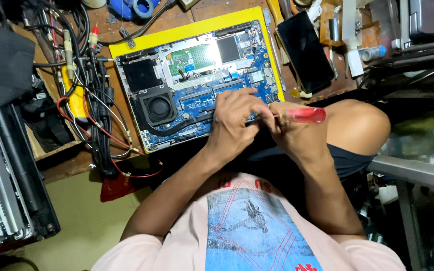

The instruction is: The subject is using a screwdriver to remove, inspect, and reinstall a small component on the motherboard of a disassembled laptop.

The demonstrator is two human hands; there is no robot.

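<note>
A cluttered wooden work surface (217,10) carries the job. Centred on it lies an opened laptop (199,80), base cover off, resting on a yellow backing (187,30) that frames it against the dark wood. The blue circuit board faces up, so every fitting is reachable from above. A black cooling fan (159,108) sits at the near-left corner of the board, with a heat pipe running from it toward the hands.

To the left, a tangle of black and red cables (96,100) lies beside the laptop, touching its edge. To the right, a dark phone (305,52) lies face up, apart from the board.

The left hand (234,125) rests on the near edge of the board, fingers curled down around the metal shaft, apparently steadying the tip; the tip itself is hidden beneath it. The right hand (295,133) is closed around a red-handled screwdriver (302,115), held nearly level, handle pointing right over the person's raised knee. Whether the tip sits in a screw cannot be told.
</note>
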